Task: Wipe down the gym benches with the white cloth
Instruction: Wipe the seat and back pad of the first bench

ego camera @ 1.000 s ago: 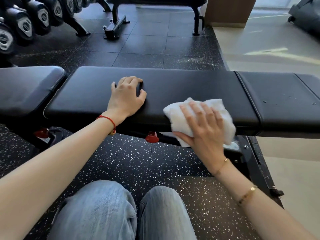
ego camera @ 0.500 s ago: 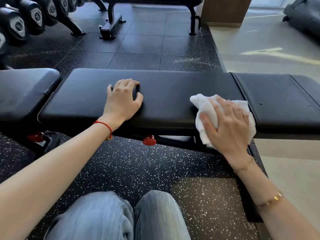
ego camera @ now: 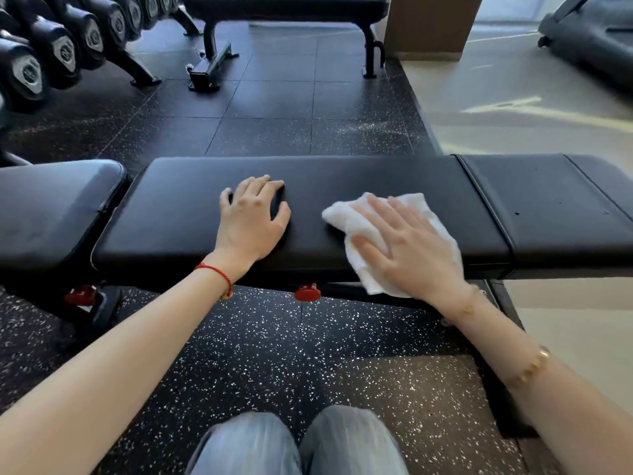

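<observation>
— While the left hand (ego camera: pixel 251 222) rested on the bench pad (ego camera: pixel 191 214) with its fingers loosely bent, holding nothing, what had changed?

— The white cloth (ego camera: pixel 368 214) had swept back leftward from the seam beside the next pad (ego camera: pixel 548 214), so it lay mid-pad, just beside the left hand. The right hand (ego camera: pixel 407 250) pressed it flat, fingers spread wide and straight.

— Meaning?

— I judged the wiping was mid-stroke, going over that stretch again; the left end looked not yet reached.

— And the materials?

— Smooth, faintly glossy black vinyl with rounded edges; the cloth was soft, nubbly terry, crumpled, one corner hanging over the near edge.
</observation>
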The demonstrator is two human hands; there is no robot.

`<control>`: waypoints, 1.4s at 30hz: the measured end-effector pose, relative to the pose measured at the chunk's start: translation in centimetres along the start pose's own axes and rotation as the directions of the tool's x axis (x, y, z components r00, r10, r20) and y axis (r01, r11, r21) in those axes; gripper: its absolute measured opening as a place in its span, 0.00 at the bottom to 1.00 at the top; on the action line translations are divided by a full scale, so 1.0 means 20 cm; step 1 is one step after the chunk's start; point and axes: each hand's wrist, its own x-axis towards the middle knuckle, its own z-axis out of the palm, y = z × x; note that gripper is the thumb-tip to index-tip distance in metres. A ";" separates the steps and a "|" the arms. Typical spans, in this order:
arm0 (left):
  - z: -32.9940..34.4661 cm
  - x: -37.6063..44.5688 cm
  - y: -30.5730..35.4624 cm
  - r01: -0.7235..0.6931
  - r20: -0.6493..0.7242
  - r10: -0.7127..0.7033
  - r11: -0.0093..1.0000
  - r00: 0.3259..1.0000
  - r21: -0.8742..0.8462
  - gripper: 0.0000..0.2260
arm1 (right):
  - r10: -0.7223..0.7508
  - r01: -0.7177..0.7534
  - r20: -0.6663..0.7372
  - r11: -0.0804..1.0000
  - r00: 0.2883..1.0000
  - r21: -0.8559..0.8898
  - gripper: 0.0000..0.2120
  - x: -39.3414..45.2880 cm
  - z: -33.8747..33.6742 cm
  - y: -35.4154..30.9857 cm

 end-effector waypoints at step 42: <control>-0.02 0.00 0.07 -0.012 0.018 0.011 0.998 1.000 0.068 0.17 | 0.279 -0.285 -0.106 0.958 0.954 -0.041 0.31 -0.13 -0.02 0.29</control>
